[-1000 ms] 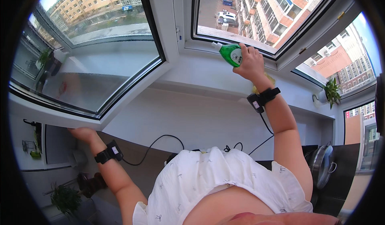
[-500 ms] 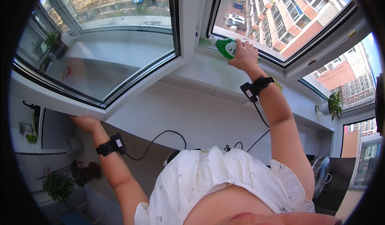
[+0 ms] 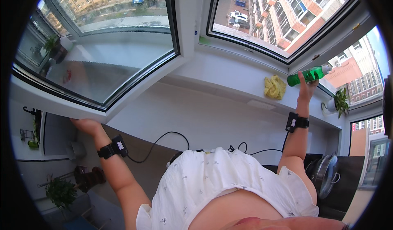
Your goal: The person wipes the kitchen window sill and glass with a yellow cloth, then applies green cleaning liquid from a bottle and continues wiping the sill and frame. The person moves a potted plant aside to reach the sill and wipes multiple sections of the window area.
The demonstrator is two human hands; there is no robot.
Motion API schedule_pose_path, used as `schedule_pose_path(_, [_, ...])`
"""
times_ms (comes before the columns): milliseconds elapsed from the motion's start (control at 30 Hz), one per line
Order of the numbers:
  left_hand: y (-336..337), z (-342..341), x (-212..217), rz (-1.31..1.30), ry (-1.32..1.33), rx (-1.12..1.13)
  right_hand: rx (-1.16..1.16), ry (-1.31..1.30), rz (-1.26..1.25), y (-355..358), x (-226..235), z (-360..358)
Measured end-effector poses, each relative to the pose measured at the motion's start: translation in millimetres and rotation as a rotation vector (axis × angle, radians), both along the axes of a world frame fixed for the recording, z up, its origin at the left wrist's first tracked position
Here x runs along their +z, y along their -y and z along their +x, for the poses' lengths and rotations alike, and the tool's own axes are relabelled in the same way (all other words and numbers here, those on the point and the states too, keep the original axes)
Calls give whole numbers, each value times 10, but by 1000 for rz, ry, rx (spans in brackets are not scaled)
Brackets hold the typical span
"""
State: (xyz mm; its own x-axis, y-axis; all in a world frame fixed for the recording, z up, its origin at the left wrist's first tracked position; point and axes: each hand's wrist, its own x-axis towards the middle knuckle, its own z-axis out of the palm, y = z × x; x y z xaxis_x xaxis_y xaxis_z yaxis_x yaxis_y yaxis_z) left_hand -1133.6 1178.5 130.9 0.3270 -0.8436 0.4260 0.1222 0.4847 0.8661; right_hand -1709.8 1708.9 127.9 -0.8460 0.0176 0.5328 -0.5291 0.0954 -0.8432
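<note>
My right hand (image 3: pixel 309 88) is wrapped round a green see-through bottle (image 3: pixel 309 75) with a pale cap, tilted nearly on its side. It is held over the right end of the white windowsill (image 3: pixel 229 68). A crumpled yellow cloth (image 3: pixel 274 87) lies on the sill just left of the bottle. My left hand (image 3: pixel 88 126) is against the lower edge of the opened window sash (image 3: pixel 135 88). Its fingers are hidden behind the sash frame, so their grip does not show.
Potted plants stand at the right (image 3: pixel 340 103) and lower left (image 3: pixel 60 191). At the right, a pan with a glass lid (image 3: pixel 327 176) rests by a dark surface. A black cable (image 3: pixel 157 142) loops from my left wristband. Beyond the window frame (image 3: pixel 249 45), cars are parked far below.
My right hand has carried the green bottle from the window's lower left corner rightward along the sill. The yellow cloth is now uncovered. My left hand has stayed at the sash.
</note>
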Motion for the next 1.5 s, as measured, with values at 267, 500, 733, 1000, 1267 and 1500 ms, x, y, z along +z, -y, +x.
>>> schedule_pose_path(267, [58,5,-41,-34,12,53,-436,133,294,-1238,-523,-553])
schedule_pose_path(500, [40,-5,-1,13,-27,5,-721,154,805,-863,-662,127])
schedule_pose_path(733, [42,38,-22,8,-25,2,-206,249,878,-12,-837,-13])
schedule_pose_path(1000, [107,124,-126,-68,160,96,-139,187,943,108,-432,-166])
schedule_pose_path(1267, [36,65,-95,4,161,158,71,604,1122,-56,-619,-287])
schedule_pose_path(1500, [83,96,-138,-61,169,134,394,534,113,73,410,118])
